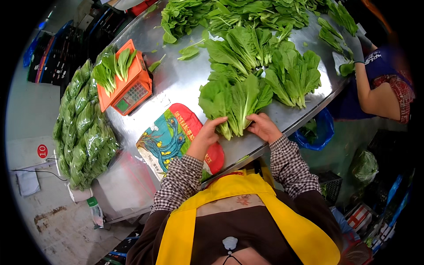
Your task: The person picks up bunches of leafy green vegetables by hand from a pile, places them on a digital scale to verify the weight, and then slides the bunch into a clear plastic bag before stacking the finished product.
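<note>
My left hand (209, 131) and my right hand (264, 126) grip the two sides of a bunch of leafy greens (237, 102) near its pale stem ends, over the steel table (175, 79). Its leaves point away from me. Another bunch of greens (294, 76) lies to the right, and more greens (241, 46) lie just beyond. Left of my left hand is a colourful printed sack (179, 132), flat on the table. An orange scale (132, 94) stands farther left with small leafy greens (114, 68) on its tray.
Clear bags of greens (82, 129) are piled at the table's left end. A heap of loose leaves (245, 13) covers the far side. At right, a co-worker's gloved hand (354, 46) is beside some leaves. A blue plastic bag (323, 132) hangs below the right edge.
</note>
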The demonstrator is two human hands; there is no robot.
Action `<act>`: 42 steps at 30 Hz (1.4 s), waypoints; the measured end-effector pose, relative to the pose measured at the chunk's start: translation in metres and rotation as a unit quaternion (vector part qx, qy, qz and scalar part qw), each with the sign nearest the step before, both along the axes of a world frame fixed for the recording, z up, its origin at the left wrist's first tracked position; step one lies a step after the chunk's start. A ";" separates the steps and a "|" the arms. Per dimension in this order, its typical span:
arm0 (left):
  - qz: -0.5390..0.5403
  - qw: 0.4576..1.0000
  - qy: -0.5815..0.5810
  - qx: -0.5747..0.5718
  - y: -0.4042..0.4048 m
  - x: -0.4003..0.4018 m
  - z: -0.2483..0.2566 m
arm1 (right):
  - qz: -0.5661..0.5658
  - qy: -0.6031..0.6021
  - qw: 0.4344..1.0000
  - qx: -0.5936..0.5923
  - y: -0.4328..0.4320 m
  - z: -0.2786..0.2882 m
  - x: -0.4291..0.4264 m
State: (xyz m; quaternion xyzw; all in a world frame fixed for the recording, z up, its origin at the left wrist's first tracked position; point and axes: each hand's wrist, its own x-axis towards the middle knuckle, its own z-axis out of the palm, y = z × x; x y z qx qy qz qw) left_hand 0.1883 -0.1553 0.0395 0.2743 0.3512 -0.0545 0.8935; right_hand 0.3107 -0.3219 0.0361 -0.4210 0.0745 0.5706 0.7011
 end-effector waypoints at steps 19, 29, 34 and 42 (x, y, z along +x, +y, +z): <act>0.056 0.837 -0.129 0.528 0.016 -0.048 0.045 | 0.215 -0.630 0.746 -0.031 0.067 0.033 -0.079; 0.525 0.796 -0.111 0.282 0.154 -0.139 0.074 | 0.412 -0.622 0.612 0.262 0.284 0.130 -0.095; 0.542 0.771 -0.251 0.221 0.217 -0.177 0.066 | 0.174 -0.825 0.531 0.086 0.424 0.114 -0.071; 0.543 0.742 -0.366 0.146 0.246 -0.166 0.058 | 0.217 -0.856 0.466 -0.051 0.495 0.083 -0.061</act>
